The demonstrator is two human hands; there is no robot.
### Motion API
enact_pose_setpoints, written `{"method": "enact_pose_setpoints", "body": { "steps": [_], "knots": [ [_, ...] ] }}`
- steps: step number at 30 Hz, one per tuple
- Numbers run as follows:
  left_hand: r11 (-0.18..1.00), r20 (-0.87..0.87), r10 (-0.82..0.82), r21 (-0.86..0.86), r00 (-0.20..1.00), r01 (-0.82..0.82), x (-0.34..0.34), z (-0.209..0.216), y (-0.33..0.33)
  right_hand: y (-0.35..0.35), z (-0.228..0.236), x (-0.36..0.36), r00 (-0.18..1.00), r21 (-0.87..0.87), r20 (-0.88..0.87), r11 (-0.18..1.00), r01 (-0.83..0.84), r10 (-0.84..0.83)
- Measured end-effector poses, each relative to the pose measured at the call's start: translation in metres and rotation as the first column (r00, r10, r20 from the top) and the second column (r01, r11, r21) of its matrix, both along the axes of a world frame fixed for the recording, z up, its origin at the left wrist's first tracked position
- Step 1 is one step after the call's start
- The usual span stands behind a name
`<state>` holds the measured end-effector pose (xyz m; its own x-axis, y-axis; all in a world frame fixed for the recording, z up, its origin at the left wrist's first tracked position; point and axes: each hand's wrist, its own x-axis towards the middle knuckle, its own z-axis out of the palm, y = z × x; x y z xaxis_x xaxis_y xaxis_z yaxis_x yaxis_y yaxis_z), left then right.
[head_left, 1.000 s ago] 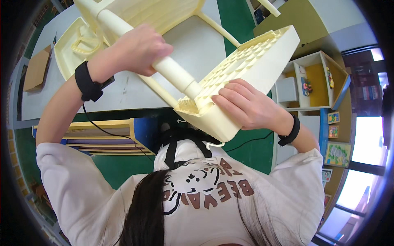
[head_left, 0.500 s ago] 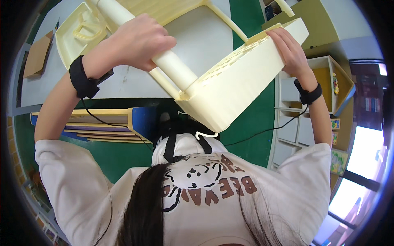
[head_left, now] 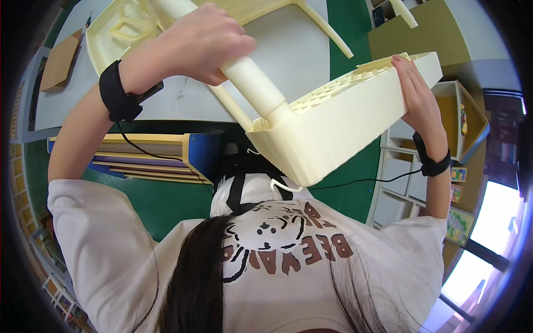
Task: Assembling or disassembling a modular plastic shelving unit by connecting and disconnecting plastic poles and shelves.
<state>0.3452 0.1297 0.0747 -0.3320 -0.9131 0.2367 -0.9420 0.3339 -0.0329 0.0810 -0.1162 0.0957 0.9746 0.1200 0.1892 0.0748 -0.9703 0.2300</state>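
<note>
A cream plastic shelf piece [head_left: 350,133], deep-sided with a ribbed grid on its upper face, hangs tilted in front of my chest. My left hand [head_left: 208,44] is wrapped round a thick cream tube [head_left: 252,83], whose lower end meets the near left corner of the piece. A thinner cream rod [head_left: 233,105] runs beside the tube to that same corner. My right hand [head_left: 419,97] grips the far right end of the piece, fingers over its upper edge, thumb hidden. Another thin rod [head_left: 330,36] ends free, apart from the piece. A white hook [head_left: 286,186] shows below the corner.
Beyond my hands is a white table [head_left: 277,44] bearing a cream tray [head_left: 108,41] and a brown cardboard box [head_left: 61,61]. A blue-ended rack [head_left: 202,155] of boards stands below it. White cubby shelves [head_left: 397,177] are at right. Cables run from both black wristbands.
The right end of the shelf piece has come down and away from the thin rod, whose end now hangs free. Both hands keep their grip; the view has shifted slightly.
</note>
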Motion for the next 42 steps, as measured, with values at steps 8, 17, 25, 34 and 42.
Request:
{"method": "enact_pose_setpoints", "body": {
  "steps": [8, 17, 25, 34, 42],
  "knots": [
    [0.997, 0.005, -0.065, -0.043, 0.998, 0.065, -0.016, 0.006, -0.003, 0.003, 0.004, -0.023, 0.996, 0.073, -0.008, 0.993, 0.087, -0.087],
    [0.995, 0.004, -0.065, -0.073, 0.998, 0.065, -0.043, 0.001, -0.028, -0.013, -0.005, -0.057, 0.986, 0.155, 0.008, 0.974, 0.164, -0.167],
    [0.992, -0.009, -0.091, -0.083, 0.996, 0.09, -0.07, 0.002, -0.053, -0.023, -0.003, -0.082, 0.969, 0.168, 0.01, 0.956, 0.241, -0.246],
    [0.998, 0.043, -0.056, -0.038, 0.997, 0.058, -0.091, 0.007, -0.075, -0.029, 0.004, -0.106, 0.966, 0.117, 0.018, 0.96, 0.256, -0.26],
    [0.999, 0.061, -0.048, -0.014, 0.997, 0.048, -0.107, 0.005, -0.096, -0.05, 0.002, -0.122, 0.968, 0.134, 0.032, 0.961, 0.243, -0.25]
  ]
}}
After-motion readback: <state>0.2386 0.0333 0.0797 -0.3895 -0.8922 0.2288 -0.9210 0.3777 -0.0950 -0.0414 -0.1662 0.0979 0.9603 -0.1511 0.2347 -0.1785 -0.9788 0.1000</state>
